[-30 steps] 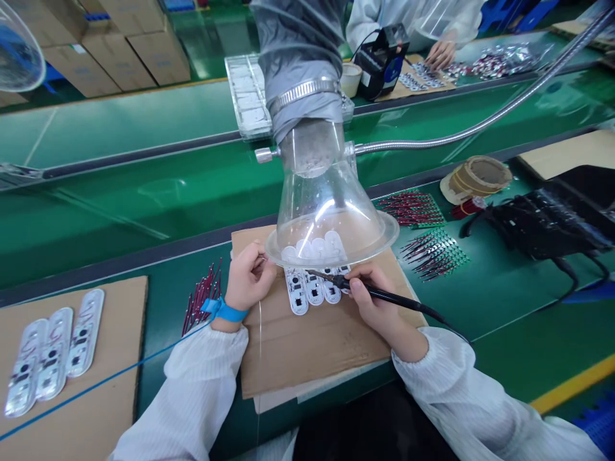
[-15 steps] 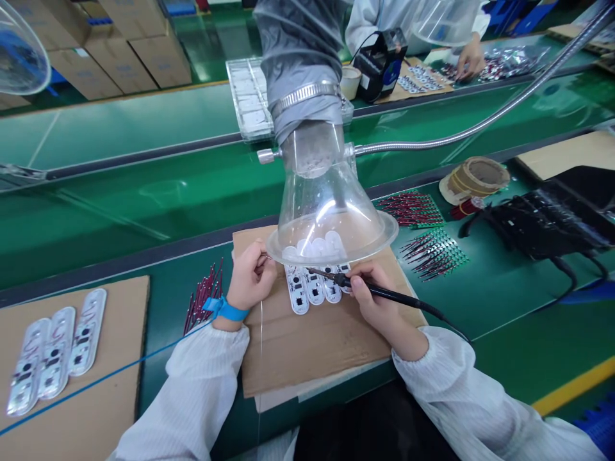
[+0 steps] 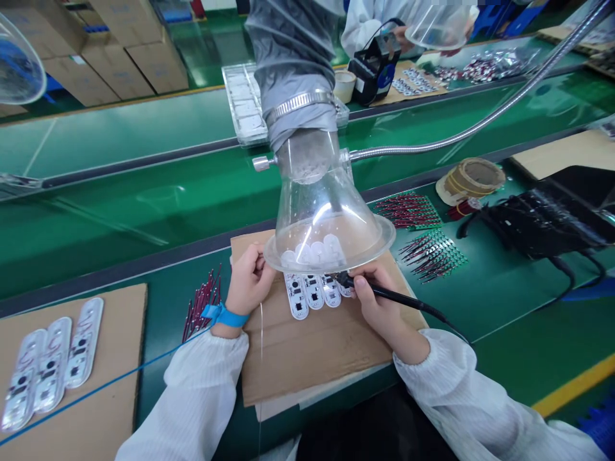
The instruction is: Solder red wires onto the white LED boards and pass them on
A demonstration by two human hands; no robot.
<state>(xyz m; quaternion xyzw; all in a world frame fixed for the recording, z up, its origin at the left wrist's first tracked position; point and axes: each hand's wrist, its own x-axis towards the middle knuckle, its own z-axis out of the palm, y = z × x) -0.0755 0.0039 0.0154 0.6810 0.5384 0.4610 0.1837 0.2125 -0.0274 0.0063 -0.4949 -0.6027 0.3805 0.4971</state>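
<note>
My right hand [image 3: 379,304] grips a soldering iron [image 3: 401,296] by its handle, the tip pointing left over the white circuit boards [image 3: 298,301]. Several of these long rounded boards lie side by side on a cardboard sheet [image 3: 317,355]. At their left, my left hand [image 3: 250,278] is closed in a pinch, a blue strap round its wrist. A thin strand of solder wire [image 3: 262,326] hangs down from it. The clear funnel [image 3: 331,224] of a fume duct covers the boards' far ends, and its rim partly hides the fingertips and the iron's tip.
Red wires [image 3: 204,301] lie left of the cardboard. Further left, boards [image 3: 50,365] rest on another cardboard sheet. Wired green boards [image 3: 432,253], a tape roll [image 3: 471,176] and a black device [image 3: 542,221] stand on the right. A co-worker [image 3: 369,25] sits across the bench.
The soldering iron's tip has shifted right and is now harder to see under the funnel rim. My left hand stays nearly in place. Across the bench, the co-worker's hand has lifted off the parts.
</note>
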